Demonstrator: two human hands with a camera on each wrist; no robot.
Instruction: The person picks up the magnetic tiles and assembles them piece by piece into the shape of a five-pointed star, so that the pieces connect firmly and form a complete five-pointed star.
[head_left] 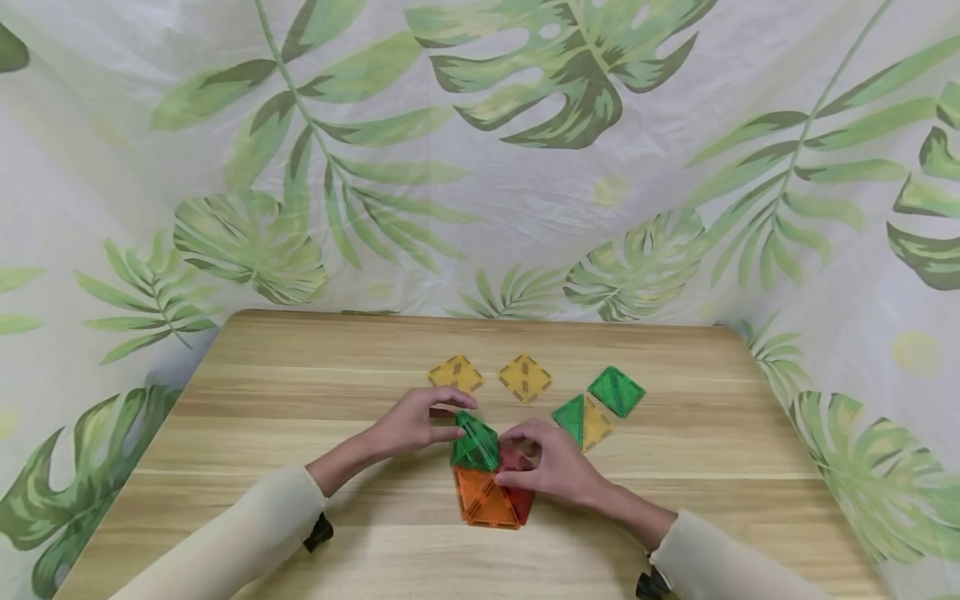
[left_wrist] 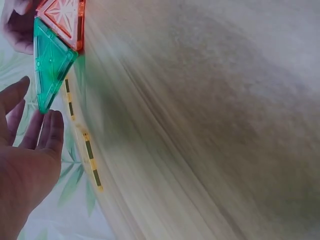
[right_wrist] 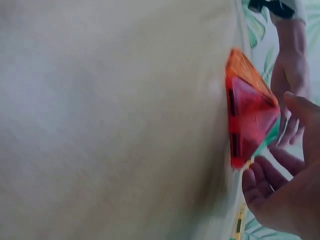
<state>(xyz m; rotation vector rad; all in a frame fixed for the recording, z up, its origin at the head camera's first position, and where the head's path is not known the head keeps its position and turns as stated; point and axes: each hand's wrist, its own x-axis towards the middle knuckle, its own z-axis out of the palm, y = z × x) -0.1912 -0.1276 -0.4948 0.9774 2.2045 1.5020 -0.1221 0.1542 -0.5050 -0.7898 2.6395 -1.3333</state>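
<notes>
A small three-dimensional build of translucent magnetic tiles stands on the wooden table, with orange triangle tiles (head_left: 486, 500) at the front, red tiles (right_wrist: 250, 115) on the right side and green triangle tiles (head_left: 476, 443) at the back left. My left hand (head_left: 415, 422) is beside the green tiles, thumb and fingers spread apart. In the left wrist view its fingertips (left_wrist: 56, 120) are right at the green tiles' lower corner. On the other side, my right hand (head_left: 558, 467) is curved loosely around the red tiles, partly covering them, its thumb and fingers apart.
Behind the build lie two yellow tile squares (head_left: 454, 374) (head_left: 526, 378). Toward the back right are a green tile square (head_left: 617, 391) and a square of one green triangle (head_left: 570, 419) and one yellow triangle (head_left: 597, 424). A leaf-print cloth (head_left: 510, 208) hangs behind the table (head_left: 300, 367).
</notes>
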